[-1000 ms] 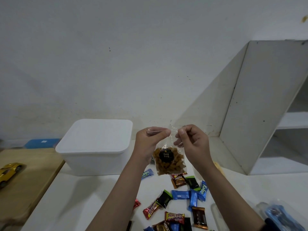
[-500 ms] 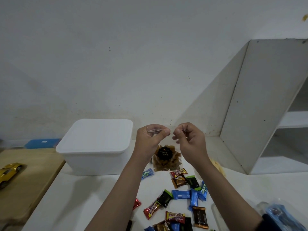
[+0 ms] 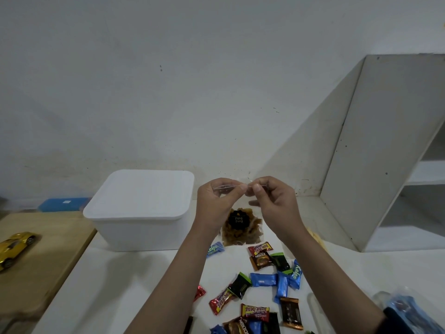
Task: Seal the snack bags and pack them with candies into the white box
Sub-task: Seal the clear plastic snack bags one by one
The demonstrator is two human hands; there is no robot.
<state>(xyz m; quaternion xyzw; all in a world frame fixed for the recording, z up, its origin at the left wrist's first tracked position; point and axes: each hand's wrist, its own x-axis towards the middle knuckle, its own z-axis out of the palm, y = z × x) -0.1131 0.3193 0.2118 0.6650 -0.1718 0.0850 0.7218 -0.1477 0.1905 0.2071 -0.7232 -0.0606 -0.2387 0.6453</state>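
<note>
Here a white counter (image 3: 134,292) runs up to a plain grey-white wall (image 3: 168,92), scuffed near its foot. To the left, a wooden board (image 3: 43,261) lies flush beside the counter edge and carries a yellow toy car (image 3: 15,247); a blue object (image 3: 62,204) sits behind it by the wall. On the right, an open white shelf unit (image 3: 385,153) stands on the counter and closes off that side.

The white box (image 3: 142,213), lid on, stands at the back left against the wall. Just right of it, above the counter, both hands are raised with the snack bag (image 3: 240,227) hanging between them. The fingers of the left hand (image 3: 216,203) and the right hand (image 3: 274,203) pinch narrowly on the bag's clear top strip, thumbs almost meeting. The candies (image 3: 265,285) lie scattered on the counter below the forearms, near the front edge. Bare counter shows in front of the box and between the candies and the shelf unit. A clear packet with blue contents (image 3: 409,309) lies at the front right.
</note>
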